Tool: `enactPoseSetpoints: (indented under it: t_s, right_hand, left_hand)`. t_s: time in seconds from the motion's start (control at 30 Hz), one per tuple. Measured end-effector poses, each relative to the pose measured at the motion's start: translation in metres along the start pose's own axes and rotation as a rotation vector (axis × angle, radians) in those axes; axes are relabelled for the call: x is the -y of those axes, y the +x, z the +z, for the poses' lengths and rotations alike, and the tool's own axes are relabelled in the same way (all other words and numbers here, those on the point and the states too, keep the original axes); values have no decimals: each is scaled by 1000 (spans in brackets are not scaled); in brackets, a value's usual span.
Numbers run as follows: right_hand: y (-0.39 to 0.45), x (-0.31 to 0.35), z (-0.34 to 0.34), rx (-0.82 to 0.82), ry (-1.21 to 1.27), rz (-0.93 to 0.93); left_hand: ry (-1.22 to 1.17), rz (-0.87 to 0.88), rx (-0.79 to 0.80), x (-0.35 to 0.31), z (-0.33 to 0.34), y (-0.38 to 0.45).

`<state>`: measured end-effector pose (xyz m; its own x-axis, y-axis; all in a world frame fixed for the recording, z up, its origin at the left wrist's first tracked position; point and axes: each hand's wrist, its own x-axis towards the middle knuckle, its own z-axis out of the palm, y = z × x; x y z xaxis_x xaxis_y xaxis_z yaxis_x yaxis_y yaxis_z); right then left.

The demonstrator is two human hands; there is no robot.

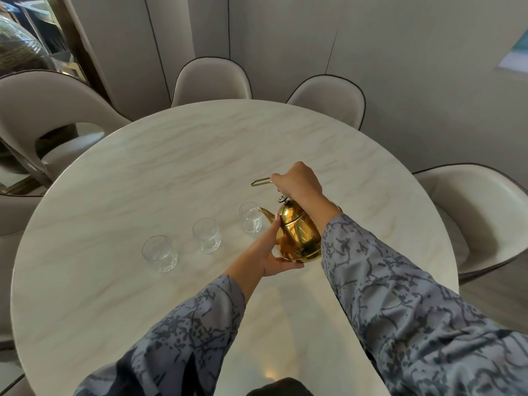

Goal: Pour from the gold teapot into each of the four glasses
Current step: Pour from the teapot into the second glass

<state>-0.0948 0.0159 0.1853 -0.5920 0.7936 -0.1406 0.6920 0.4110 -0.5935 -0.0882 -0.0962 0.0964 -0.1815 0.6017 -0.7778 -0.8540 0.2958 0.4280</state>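
The gold teapot (297,232) is tilted to the left above the round marble table (171,155), its spout tip over the rim of the rightmost visible glass (251,219). My right hand (297,180) grips the thin wire handle from above. My left hand (271,252) cups the pot's base and left side. Two more clear glasses stand in a row to the left, one in the middle (206,235) and one nearest me (159,252). A fourth glass does not show; the pot and my arms hide the table to the right.
Several beige padded chairs ring the table, at the far edge (211,78), at the left (43,110) and at the right (474,212). A pale panelled wall stands behind them. My patterned grey sleeves cross the near half of the table.
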Motion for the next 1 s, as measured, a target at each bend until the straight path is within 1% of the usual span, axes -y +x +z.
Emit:
enactPoseSetpoints:
  t_s: [0.47, 1.0]
  right_hand:
    - [-8, 5, -9, -13, -6, -29]
    - [-10, 7, -14, -22, -33, -41]
  left_hand:
    - [-17, 24, 11, 0, 5, -10]
    - [-37, 1, 47, 0, 6, -9]
